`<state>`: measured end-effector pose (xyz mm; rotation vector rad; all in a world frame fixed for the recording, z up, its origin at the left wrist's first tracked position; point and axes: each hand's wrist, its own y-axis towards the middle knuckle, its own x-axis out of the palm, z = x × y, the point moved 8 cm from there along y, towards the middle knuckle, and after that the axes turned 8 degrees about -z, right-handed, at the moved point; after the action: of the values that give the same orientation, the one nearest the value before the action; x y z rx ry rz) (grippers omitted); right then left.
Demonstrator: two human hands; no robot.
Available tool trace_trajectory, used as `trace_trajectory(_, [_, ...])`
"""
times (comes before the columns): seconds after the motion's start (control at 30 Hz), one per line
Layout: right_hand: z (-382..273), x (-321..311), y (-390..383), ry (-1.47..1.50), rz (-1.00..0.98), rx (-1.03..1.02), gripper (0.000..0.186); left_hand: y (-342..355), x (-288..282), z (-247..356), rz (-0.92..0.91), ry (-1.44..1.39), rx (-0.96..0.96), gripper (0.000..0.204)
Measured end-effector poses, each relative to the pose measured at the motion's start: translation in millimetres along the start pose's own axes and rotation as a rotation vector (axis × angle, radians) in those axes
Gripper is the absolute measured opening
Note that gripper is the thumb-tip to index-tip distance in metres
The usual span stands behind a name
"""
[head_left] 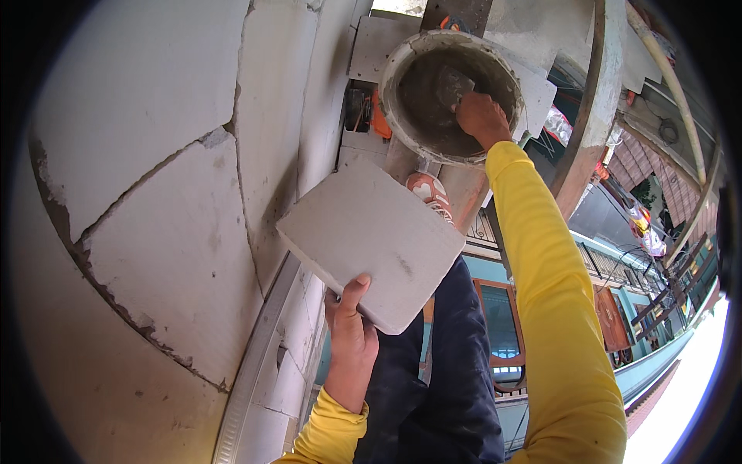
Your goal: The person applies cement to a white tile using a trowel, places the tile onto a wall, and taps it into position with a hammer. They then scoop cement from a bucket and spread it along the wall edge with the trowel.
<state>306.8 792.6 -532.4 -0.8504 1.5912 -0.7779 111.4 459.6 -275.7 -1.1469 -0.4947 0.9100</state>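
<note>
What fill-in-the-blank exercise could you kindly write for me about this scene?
1. The left hand holds a block of ____ colour.
2. Inside the bucket, the right hand holds a trowel; counting the block, the hands hold ____ things.
3. The sleeves are ____ in colour.
4. The wall stands on the person's ____ side.

Missing words: grey; two; yellow; left.

Daylight | lower-right glare | soft shadow on wall (170, 224) | fisheye-bent edges

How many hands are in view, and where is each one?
2: the left hand holds the block; the right hand, over the bucket, grips a trowel. No other hands show.
</note>
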Motion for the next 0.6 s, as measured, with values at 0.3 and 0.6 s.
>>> trace_trajectory(0.3, [20.7,-1.0,-33.9,0.189,0.071,-0.227,0.048,3.9,21.9,-17.9,-0.084,-0.393,-0.219,0.069])
trace_trajectory(0.6, [69.8,-10.5,-183.0,0.415,0.355,-0.287,0.036,11.2,46.7,-13.2,-0.091,-0.634,-0.403,0.08])
